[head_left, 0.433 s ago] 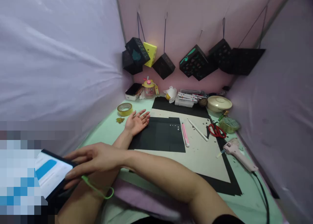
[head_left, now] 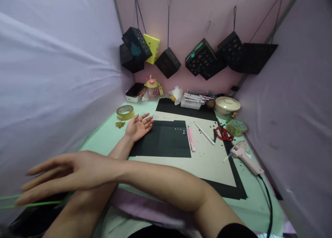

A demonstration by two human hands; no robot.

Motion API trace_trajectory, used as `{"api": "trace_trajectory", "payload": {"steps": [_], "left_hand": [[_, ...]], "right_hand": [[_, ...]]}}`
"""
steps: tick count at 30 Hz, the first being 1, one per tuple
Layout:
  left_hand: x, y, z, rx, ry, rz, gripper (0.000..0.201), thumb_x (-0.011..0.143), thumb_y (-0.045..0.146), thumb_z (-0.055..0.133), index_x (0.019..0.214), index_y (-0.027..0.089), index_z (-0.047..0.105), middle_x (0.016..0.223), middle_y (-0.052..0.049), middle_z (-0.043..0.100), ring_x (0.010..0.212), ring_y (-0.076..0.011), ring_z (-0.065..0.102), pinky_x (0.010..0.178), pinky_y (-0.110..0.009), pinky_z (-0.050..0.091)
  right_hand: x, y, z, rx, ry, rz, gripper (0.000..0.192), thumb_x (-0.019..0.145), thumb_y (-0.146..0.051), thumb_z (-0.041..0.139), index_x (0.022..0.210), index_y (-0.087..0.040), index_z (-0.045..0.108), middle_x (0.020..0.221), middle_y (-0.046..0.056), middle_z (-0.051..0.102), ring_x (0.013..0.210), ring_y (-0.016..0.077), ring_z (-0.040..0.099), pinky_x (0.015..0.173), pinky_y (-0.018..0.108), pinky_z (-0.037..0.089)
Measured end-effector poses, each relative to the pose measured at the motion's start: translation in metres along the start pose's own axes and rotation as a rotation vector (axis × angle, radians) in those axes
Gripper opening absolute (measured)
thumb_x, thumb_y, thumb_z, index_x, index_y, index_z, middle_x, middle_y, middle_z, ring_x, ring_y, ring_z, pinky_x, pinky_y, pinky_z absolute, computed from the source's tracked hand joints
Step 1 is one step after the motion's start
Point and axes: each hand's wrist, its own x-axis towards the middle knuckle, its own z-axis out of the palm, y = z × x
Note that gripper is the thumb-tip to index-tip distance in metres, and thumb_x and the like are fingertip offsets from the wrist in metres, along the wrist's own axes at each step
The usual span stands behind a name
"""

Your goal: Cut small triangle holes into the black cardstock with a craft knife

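Left hand (head_left: 138,126) laid palm-up, fingers spread, empty; beyond it, marker box (head_left: 192,102) filled with pens. Right hand (head_left: 70,172) flat, fingers extended, nothing held.

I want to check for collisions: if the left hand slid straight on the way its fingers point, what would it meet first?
The left hand lies palm up, fingers toward the back right. Probably it would cross the black paper edge first; farther along lie the markers. Depth is unclear.
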Motion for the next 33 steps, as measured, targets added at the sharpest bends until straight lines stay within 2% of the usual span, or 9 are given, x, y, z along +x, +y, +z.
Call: {"api": "trace_trajectory", "payload": {"steps": [2, 6, 9, 11, 15, 20, 23, 28, 33], "left_hand": [[0.0, -0.002, 0.002, 0.077, -0.005, -0.003, 0.037, 0.096, 0.035, 0.035, 0.11, 0.013, 0.062, 0.104, -0.012, 0.069, 0.09, -0.0193, 0.068, 0.077, -0.031, 0.053], [0.0, -0.006, 0.01, 0.28, -0.015, 0.01, 0.024, 0.092, 0.028, 0.049, 0.105, 0.014, 0.064, 0.1, -0.01, 0.07, 0.083, -0.018, 0.068, 0.072, -0.027, 0.052], [0.001, -0.012, 0.022, 0.485, -0.071, -0.001, 0.017, 0.087, 0.024, 0.058, 0.1, 0.015, 0.066, 0.093, -0.007, 0.072, 0.073, -0.0154, 0.067, 0.062, -0.021, 0.047], [0.006, -0.017, 0.036, 0.634, -0.172, -0.034, 0.012, 0.083, 0.019, 0.063, 0.093, 0.015, 0.069, 0.082, -0.006, 0.072, 0.065, -0.0155, 0.065, 0.057, -0.021, 0.043], [0.027, -0.035, 0.068, 0.865, -0.409, -0.009, 0.014, 0.071, 0.008, 0.067, 0.075, 0.021, 0.07, 0.069, 0.0, 0.068, 0.064, -0.0163, 0.058, 0.067, -0.024, 0.044], [0.053, -0.057, 0.094, 1.026, -0.584, 0.151, 0.016, 0.061, 0.015, 0.072, 0.075, 0.023, 0.073, 0.075, -0.003, 0.065, 0.075, -0.0234, 0.056, 0.089, -0.035, 0.041], [0.061, -0.063, 0.094, 1.072, -0.663, 0.214, 0.019, 0.065, 0.02, 0.069, 0.084, 0.021, 0.074, 0.088, -0.008, 0.066, 0.091, -0.0293, 0.056, 0.099, -0.04, 0.035], [0.072, -0.07, 0.082, 1.089, -0.765, 0.254, 0.023, 0.074, 0.028, 0.065, 0.095, 0.023, 0.073, 0.107, -0.01, 0.067, 0.112, -0.0336, 0.052, 0.106, -0.045, 0.028], [0.078, -0.08, 0.068, 1.1, -0.752, 0.261, 0.027, 0.078, 0.026, 0.062, 0.103, 0.026, 0.073, 0.122, -0.007, 0.064, 0.125, -0.0357, 0.046, 0.11, -0.051, 0.022]], "right_hand": [[-0.024, -0.012, -0.026, -0.29, 0.035, -0.08, 0.017, 0.078, -0.021, 0.072, 0.093, -0.028, 0.067, 0.075, -0.011, 0.068, 0.087, 0.013, 0.067, 0.088, 0.027, 0.052], [-0.105, -0.037, -0.109, -1.107, 0.495, -0.117, 0.019, 0.085, -0.025, 0.064, 0.103, -0.018, 0.065, 0.097, 0.005, 0.069, 0.091, 0.0195, 0.064, 0.085, 0.032, 0.048], [-0.169, -0.044, -0.166, -1.5, 0.951, 0.114, 0.03, 0.089, -0.027, 0.059, 0.117, -0.015, 0.059, 0.106, 0.014, 0.065, 0.095, 0.0258, 0.062, 0.082, 0.035, 0.046], [-0.198, -0.04, -0.192, -1.605, 1.058, 0.33, 0.043, 0.089, -0.032, 0.059, 0.127, -0.012, 0.053, 0.105, 0.019, 0.065, 0.092, 0.03, 0.063, 0.076, 0.036, 0.045], [-0.222, -0.02, -0.212, -1.573, 1.017, 0.502, 0.055, 0.086, -0.028, 0.06, 0.137, -0.013, 0.045, 0.097, 0.017, 0.068, 0.083, 0.0287, 0.065, 0.069, 0.033, 0.043], [-0.23, -0.019, -0.218, -1.294, 1.081, 0.283, 0.044, 0.087, -0.023, 0.048, 0.131, -0.022, 0.055, 0.075, 0.003, 0.066, 0.064, 0.0188, 0.059, 0.063, 0.028, 0.042], [-0.24, -0.031, -0.218, -0.884, 1.191, 0.037, 0.033, 0.088, -0.035, 0.05, 0.115, -0.021, 0.062, 0.077, 0.003, 0.065, 0.066, 0.0176, 0.059, 0.063, 0.029, 0.044], [-0.25, -0.039, -0.216, -0.37, 1.126, -0.192, 0.057, 0.071, -0.031, 0.072, 0.124, -0.026, 0.052, 0.097, 0.007, 0.068, 0.09, 0.0224, 0.065, 0.07, 0.033, 0.051], [-0.245, -0.021, -0.213, -0.373, 1.356, -0.3, 0.025, 0.08, -0.03, 0.067, 0.095, -0.027, 0.047, 0.055, -0.009, 0.048, 0.046, 0.0094, 0.045, 0.047, 0.02, 0.035]]}}
